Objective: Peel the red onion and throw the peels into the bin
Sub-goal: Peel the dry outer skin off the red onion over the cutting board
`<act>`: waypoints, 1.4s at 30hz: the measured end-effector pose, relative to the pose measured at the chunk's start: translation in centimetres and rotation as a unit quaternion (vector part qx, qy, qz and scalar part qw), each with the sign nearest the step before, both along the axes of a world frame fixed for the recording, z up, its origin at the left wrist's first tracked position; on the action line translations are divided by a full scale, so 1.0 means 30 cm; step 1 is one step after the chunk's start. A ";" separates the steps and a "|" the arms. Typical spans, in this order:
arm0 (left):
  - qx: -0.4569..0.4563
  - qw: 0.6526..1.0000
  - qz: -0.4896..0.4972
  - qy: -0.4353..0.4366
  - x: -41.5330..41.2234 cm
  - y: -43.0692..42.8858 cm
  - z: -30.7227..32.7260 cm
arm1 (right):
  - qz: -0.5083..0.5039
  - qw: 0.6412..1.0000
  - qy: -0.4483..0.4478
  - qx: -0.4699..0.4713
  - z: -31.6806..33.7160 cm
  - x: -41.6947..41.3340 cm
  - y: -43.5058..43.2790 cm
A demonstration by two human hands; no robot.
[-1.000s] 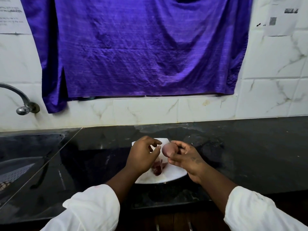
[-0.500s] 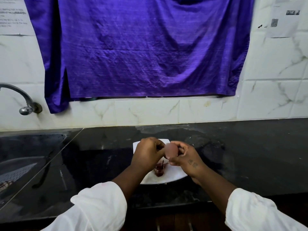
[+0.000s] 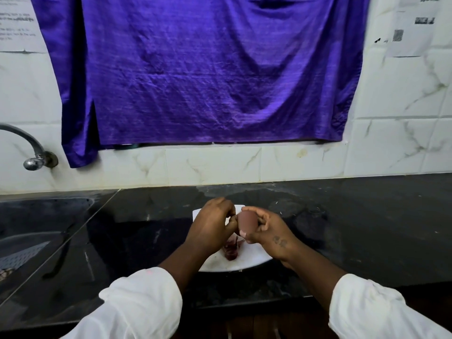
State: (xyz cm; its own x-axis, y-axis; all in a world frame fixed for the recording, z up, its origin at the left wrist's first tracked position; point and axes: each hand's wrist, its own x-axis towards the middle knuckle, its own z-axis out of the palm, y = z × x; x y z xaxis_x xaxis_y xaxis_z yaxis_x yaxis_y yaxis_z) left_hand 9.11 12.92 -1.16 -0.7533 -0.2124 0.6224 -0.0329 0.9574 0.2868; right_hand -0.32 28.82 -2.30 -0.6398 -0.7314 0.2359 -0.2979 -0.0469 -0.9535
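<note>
A small red onion (image 3: 247,220), pale purple where bared, is held above a white plate (image 3: 247,261) on the black counter. My right hand (image 3: 267,234) grips the onion from the right, thumb under it. My left hand (image 3: 212,225) is curled at the onion's left side and its fingertips pinch at the skin there; the pinched bit is too small to make out. Dark red onion peels (image 3: 231,250) lie on the plate under the hands. No bin is in view.
A steel sink (image 3: 36,241) is sunk into the counter at the left, with a tap (image 3: 31,152) on the tiled wall above it. A purple cloth (image 3: 208,69) hangs on the wall behind. The black counter (image 3: 354,228) stretches to the right.
My left hand has come in from slightly apart to the onion's side and its fingers have curled onto it. The right hand has kept hold of the onion.
</note>
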 end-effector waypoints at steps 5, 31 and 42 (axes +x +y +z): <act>0.050 0.998 0.022 -0.002 0.000 -0.071 -0.010 | 0.015 1.000 -0.018 0.003 -0.001 -0.010 0.011; 0.113 0.991 -0.070 -0.011 0.013 -0.012 -0.016 | -0.012 0.998 0.046 0.027 -0.084 -0.045 -0.045; 0.041 0.997 -0.064 -0.004 0.033 -0.029 -0.049 | 0.011 0.998 -0.006 0.058 -0.068 -0.075 -0.026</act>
